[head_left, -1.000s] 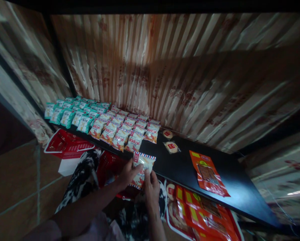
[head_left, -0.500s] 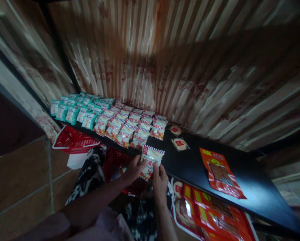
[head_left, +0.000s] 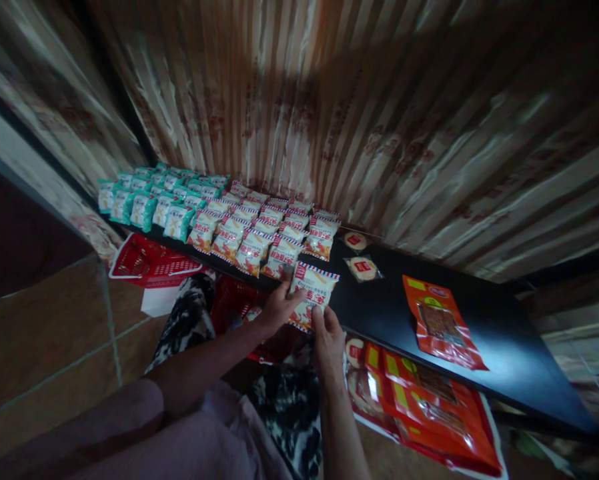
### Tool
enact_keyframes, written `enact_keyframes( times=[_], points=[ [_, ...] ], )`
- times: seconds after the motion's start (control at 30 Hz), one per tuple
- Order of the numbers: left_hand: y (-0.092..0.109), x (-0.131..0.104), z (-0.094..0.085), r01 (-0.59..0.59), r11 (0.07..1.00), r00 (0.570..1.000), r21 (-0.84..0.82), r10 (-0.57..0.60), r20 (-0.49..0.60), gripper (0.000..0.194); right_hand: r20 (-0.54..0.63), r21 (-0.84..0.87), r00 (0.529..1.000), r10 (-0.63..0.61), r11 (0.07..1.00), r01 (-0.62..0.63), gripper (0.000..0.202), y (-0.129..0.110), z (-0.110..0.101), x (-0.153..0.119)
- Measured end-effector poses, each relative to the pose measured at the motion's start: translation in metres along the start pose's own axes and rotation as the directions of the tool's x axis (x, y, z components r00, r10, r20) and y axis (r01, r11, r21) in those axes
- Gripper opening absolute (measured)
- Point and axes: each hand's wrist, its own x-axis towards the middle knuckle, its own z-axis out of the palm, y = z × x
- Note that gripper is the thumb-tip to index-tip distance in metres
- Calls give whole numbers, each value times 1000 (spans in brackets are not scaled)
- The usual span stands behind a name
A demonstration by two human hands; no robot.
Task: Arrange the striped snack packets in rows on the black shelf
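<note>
Between my two hands is a white snack bag [head_left: 315, 288] with red print and a red-and-blue striped edge. My left hand [head_left: 278, 308] grips its left side, the thumb across the front. On the lower right edge, my right hand [head_left: 327, 332] pinches it with the thumb on top. The bag is tilted at the front edge of the black shelf [head_left: 374, 308]. Just beyond it, rows of matching snack bags [head_left: 252, 250] lean on one another. Farther left stand several rows of green-and-white snack bags [head_left: 144, 210].
Two round wrapped crackers [head_left: 363, 269] and an orange packet [head_left: 442, 323] lie on the shelf to the right. Below the front edge are a basket of orange packets [head_left: 424, 407] and a red basket [head_left: 152, 260]. A corrugated sheet wall [head_left: 299, 120] rises behind.
Both hands have carried the snack bag slightly forward and right, closer to the rows on the shelf. The view has shifted a little. The rows look the same.
</note>
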Motion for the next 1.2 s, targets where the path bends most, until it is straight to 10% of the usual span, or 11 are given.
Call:
enact_keyframes(
  times=[0.77, 1.2],
  points=[
    [-5, 0, 18, 95, 957, 995, 273, -81, -61, 28, -155, 7, 987, 34, 999, -33, 62, 5, -16, 29],
    [-23, 11, 20, 78, 992, 995, 101, -72, -63, 27, -131, -60, 991, 30, 997, -38, 64, 10, -19, 44]
  ],
)
